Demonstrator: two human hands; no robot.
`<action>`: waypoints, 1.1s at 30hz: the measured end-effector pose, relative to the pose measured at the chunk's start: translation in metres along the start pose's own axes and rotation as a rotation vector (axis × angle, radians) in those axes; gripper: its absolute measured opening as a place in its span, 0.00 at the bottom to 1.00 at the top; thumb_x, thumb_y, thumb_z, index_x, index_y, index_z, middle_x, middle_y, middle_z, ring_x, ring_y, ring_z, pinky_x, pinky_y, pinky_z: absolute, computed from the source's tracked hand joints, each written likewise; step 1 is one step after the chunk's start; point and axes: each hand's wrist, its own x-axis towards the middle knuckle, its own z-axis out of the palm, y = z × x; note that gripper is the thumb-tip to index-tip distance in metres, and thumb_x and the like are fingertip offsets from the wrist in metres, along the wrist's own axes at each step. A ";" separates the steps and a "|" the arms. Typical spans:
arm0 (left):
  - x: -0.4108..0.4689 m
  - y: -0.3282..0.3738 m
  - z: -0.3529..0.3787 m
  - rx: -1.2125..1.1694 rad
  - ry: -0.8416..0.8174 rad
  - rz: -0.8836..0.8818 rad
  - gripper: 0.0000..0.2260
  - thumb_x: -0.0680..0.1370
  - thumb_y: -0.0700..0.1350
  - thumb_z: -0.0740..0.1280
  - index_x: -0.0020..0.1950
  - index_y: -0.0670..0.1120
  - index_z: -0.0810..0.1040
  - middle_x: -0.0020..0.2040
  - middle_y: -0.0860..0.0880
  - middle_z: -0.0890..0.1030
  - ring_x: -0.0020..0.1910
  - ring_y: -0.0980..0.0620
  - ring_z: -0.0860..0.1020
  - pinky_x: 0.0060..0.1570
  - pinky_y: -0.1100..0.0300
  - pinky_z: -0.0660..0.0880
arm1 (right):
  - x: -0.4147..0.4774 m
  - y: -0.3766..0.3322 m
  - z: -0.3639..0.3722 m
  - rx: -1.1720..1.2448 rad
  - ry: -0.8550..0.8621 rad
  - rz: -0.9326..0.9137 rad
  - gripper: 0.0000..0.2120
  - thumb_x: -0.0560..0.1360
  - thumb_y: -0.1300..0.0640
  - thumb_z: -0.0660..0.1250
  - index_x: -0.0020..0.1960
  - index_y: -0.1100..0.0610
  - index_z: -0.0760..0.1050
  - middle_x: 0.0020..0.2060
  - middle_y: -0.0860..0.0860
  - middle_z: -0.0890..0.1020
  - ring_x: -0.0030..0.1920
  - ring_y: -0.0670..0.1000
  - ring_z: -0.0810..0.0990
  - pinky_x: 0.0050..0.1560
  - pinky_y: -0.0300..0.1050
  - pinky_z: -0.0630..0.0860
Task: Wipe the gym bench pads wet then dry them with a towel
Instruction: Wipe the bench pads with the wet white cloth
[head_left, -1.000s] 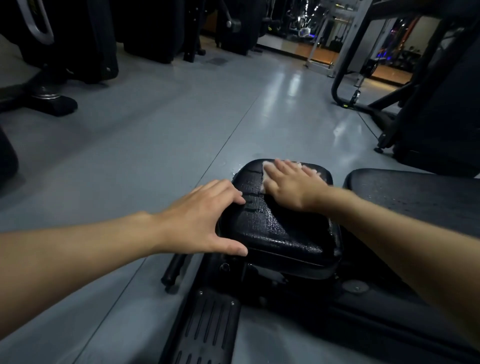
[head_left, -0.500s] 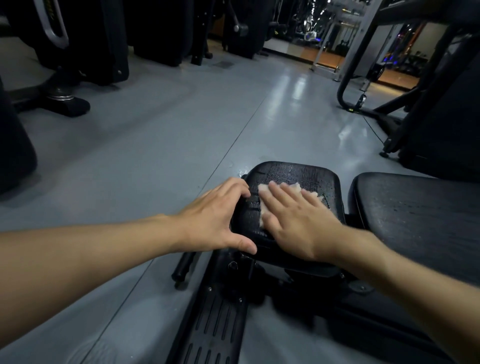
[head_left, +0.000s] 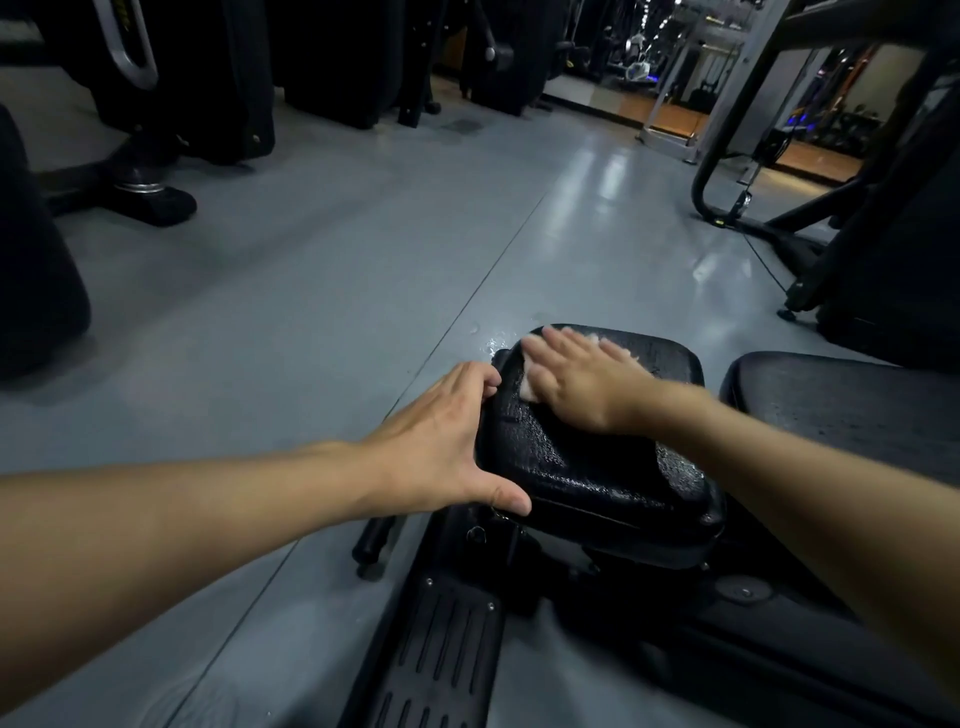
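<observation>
A small black bench pad (head_left: 597, 467) sits in front of me, its surface wet and glistening. My right hand (head_left: 582, 379) lies flat on the far left part of the pad, pressing a pale cloth (head_left: 527, 387) that shows only at the fingertips and beside the thumb. My left hand (head_left: 441, 441) braces the pad's left edge, thumb along the near corner and fingers curled at the side. A second, larger black pad (head_left: 841, 410) lies to the right, also speckled with water.
A ribbed black footplate (head_left: 441, 654) of the bench frame runs below the pad. Water drops (head_left: 491, 340) lie on the grey floor by the pad's far corner. Dark gym machines stand at the left (head_left: 156, 93) and right (head_left: 893, 249).
My right hand with the cloth slid back from the pad's near middle to its far left corner. My left hand kept its hold on the pad's left edge.
</observation>
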 end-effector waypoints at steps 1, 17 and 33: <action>0.000 0.000 0.001 -0.010 0.000 -0.007 0.46 0.60 0.64 0.79 0.69 0.50 0.59 0.67 0.54 0.66 0.66 0.57 0.66 0.67 0.60 0.66 | 0.024 0.005 -0.001 0.018 -0.017 0.048 0.25 0.84 0.46 0.44 0.79 0.51 0.54 0.80 0.54 0.54 0.79 0.53 0.50 0.77 0.59 0.47; -0.007 0.003 0.009 -0.136 0.068 -0.065 0.57 0.59 0.58 0.82 0.76 0.46 0.50 0.72 0.53 0.56 0.69 0.56 0.65 0.67 0.58 0.68 | -0.064 -0.041 0.007 -0.070 -0.009 -0.228 0.28 0.82 0.39 0.41 0.80 0.46 0.49 0.81 0.48 0.48 0.80 0.51 0.45 0.78 0.55 0.44; -0.005 0.007 0.002 -0.036 0.001 -0.028 0.55 0.61 0.63 0.79 0.77 0.51 0.50 0.74 0.55 0.59 0.72 0.57 0.64 0.66 0.60 0.67 | -0.075 -0.005 -0.022 0.847 0.614 0.073 0.09 0.80 0.56 0.62 0.60 0.52 0.72 0.44 0.50 0.81 0.41 0.49 0.80 0.41 0.45 0.76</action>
